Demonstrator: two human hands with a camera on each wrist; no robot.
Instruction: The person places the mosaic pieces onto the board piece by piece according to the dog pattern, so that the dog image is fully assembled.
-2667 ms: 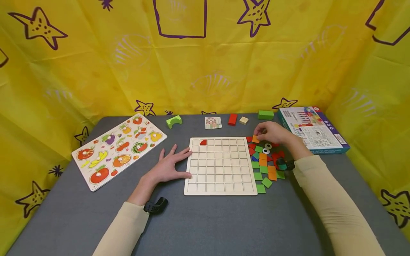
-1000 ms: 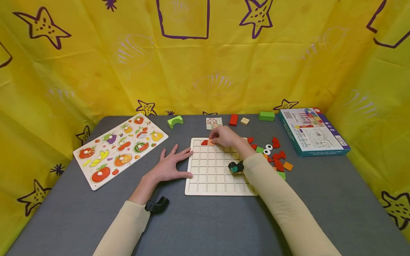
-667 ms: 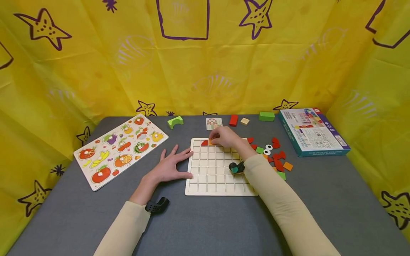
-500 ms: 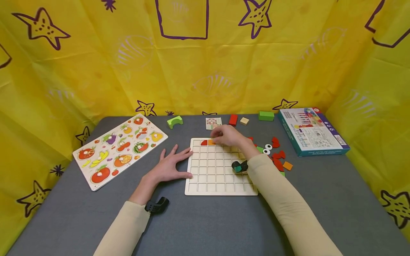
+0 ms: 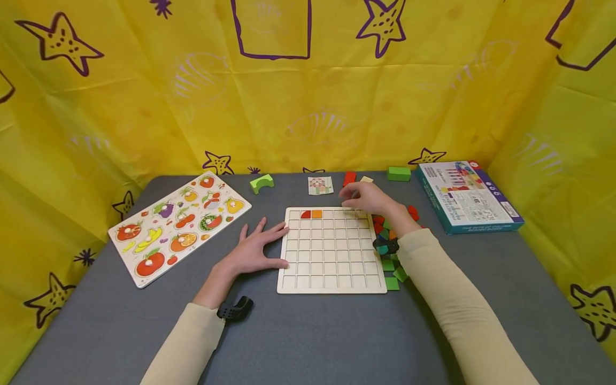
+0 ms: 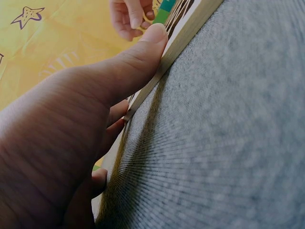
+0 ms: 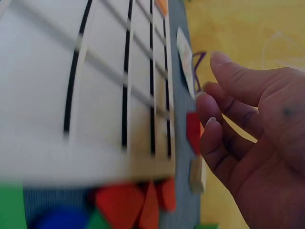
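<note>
Orange tile (image 5: 316, 214) now fills a second cell, beside the red piece (image 5: 306, 215) near the wooden board's far-left corner; right hand (image 5: 370, 198) withdraws empty, left hand (image 5: 251, 253), spread, touches the board's left edge

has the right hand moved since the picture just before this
Yes, rightward: judged against the board, the right hand has left the orange square and is now near the far right corner.

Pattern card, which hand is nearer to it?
Right. The right hand hovers just right of the pattern card; the left hand is farther, left and in front of it.
</note>
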